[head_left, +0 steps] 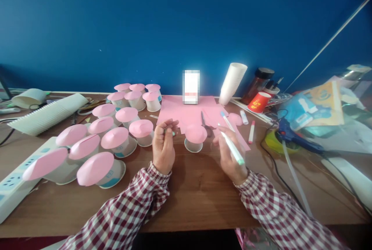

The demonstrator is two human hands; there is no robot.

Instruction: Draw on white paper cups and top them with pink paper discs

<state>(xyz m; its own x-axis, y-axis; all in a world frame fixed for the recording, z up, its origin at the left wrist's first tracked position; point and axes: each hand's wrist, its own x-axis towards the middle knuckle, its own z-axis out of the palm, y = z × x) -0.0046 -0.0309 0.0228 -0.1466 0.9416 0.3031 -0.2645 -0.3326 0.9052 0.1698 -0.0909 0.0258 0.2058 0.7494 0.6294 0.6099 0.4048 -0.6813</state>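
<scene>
- Head view, progress: I count well over a dozen capped cups (116,141) massed on the desk (186,199) to my left, each a white paper cup turned rim-down with a pink disc on its base. By my judgement that batch is done.
- One more cup (195,138) stands alone between my hands, already wearing its pink disc; I read it as the piece in hand, with the marking step not yet begun.
- My right hand (231,159) has its fingers closed around a white marker (232,147), green end toward my wrist, tip pointing away toward the lone cup.
- My left hand (163,145) is clenched on a small green cap (173,133); only a sliver of it shows.
- Left to use: pink paper (186,111) lies flat behind the cup, matte and partly cut, with scissors (205,123) on it, and a tall cup stack (232,82) leans by the blue wall.
- Textures: discs smooth and slightly domed, desk a brown wood grain, my sleeves red-and-white check.
</scene>
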